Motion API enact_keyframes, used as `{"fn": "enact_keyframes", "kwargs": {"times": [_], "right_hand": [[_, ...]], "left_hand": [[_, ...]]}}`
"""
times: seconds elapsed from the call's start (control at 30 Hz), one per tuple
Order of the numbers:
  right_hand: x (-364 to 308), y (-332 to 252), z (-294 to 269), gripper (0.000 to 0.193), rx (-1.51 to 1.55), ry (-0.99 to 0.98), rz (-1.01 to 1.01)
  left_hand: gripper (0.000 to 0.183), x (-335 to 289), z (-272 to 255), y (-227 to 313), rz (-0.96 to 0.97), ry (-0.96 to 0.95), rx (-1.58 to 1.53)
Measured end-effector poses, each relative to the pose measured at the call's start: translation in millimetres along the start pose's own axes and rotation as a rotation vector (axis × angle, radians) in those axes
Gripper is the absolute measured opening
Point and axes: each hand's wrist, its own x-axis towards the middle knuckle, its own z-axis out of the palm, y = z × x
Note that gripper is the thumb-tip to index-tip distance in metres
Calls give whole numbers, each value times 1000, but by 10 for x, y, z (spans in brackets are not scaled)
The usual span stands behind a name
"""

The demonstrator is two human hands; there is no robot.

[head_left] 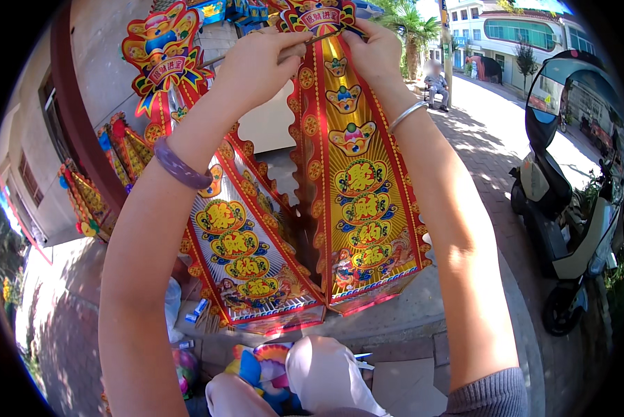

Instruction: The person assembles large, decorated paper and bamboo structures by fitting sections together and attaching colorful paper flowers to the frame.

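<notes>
A tall tapering red-and-gold paper tower (360,153) stands before me, with ingot pictures and round emblems down its face. My right hand (374,55) pinches the edge near its top, just under the ornate crest (322,15). My left hand (267,62) is closed at the left of that crest. A thin stick (319,37) runs through its fingers toward the right hand. Beside it on the left stands a matching red-and-silver tower (239,243), partly behind my left forearm, with its own colourful crest (160,48).
Smaller decorated towers (128,146) lean by the wall at left. Blue-and-white small boxes (197,311) and a colourful item (260,372) lie near my knees. A parked scooter (562,208) stands at right. Farther back a person (436,87) sits by a pole.
</notes>
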Motion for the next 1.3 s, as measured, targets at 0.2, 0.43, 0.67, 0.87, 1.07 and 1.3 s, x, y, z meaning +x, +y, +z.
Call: {"fn": "enact_keyframes", "kwargs": {"times": [0.2, 0.43, 0.67, 0.87, 1.07, 1.3], "right_hand": [[30, 12, 29, 25, -51, 3, -7], [14, 8, 66, 25, 16, -4, 20], [5, -22, 20, 25, 15, -22, 72], [25, 0, 14, 22, -6, 31, -14], [20, 16, 138, 22, 37, 87, -84], [33, 34, 74, 22, -37, 44, -58]], "left_hand": [[36, 22, 34, -10, 290, 142, 456], [35, 100, 28, -160, 39, 8, -111], [36, 47, 20, -18, 248, 112, 394], [37, 69, -9, 48, 203, 102, 381], [36, 85, 11, 81, 182, 65, 429], [34, 149, -11, 111, 251, 100, 510]]}}
